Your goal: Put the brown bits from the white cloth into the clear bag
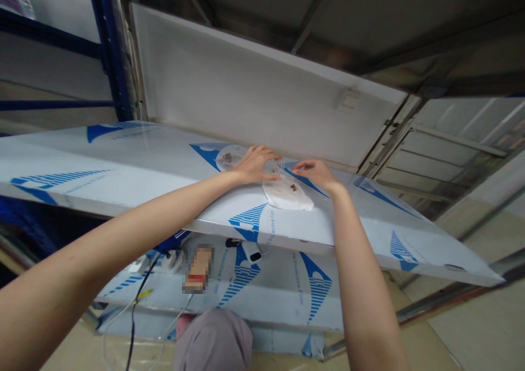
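Note:
My left hand (254, 164) lies with its fingers spread on a clear plastic sheet or bag (229, 159), which has small brown bits inside it. My right hand (314, 173) has its fingertips curled at the far edge of that clear plastic. Just below and between my hands lies a folded white tissue (287, 196) with a small brown bit on top. All of these rest on a white panel with blue-printed protective film (123, 163). My left palm hides part of the plastic.
A white wall panel (246, 81) rises behind the film-covered panel. Below it is a second film-covered panel (279, 289) holding a small white device (251, 251), a pixelated object (198, 268) and cables (133, 311). A blue rack upright (109, 48) stands at the left, with grey cloth (213, 341) at the bottom.

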Demonstrator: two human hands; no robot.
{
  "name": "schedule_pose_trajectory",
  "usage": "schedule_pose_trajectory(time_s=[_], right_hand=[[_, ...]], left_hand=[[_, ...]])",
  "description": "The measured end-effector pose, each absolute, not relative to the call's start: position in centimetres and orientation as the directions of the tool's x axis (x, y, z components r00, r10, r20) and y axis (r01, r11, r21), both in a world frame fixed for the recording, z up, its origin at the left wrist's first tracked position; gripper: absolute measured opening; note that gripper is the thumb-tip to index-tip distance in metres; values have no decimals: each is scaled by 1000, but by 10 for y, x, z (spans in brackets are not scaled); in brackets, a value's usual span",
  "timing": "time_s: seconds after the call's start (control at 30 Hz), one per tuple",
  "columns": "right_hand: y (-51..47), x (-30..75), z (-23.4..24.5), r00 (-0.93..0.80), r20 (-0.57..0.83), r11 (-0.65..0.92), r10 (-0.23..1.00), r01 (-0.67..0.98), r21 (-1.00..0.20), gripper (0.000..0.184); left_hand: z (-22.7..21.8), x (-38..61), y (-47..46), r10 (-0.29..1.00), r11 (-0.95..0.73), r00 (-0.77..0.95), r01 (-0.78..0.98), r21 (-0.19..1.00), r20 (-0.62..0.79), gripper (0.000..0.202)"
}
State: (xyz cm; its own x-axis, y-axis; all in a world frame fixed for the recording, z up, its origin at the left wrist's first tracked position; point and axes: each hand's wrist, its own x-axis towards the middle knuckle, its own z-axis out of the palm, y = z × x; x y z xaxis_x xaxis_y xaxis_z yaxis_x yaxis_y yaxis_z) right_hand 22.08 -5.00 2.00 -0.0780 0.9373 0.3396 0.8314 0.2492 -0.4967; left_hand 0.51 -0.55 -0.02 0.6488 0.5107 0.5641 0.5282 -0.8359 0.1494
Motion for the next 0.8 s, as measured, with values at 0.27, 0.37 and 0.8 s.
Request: schedule_pose_trajectory(time_s=[0.27, 0.37, 0.8], right_hand=[[-42, 190, 11, -182, 500, 473, 847, 687, -552, 11], [-44, 194, 14, -126, 533, 455, 837, 701, -549, 16], [-44, 243, 8, -149, 18, 143, 989, 902, -406, 10]], left_hand=[[-3, 7, -1, 475, -869, 659, 456, 193, 583, 55], [-4, 6, 1, 471, -870, 657, 455, 189, 589, 54], [-1, 4, -1, 530, -831, 645, 525, 185, 551, 55]])
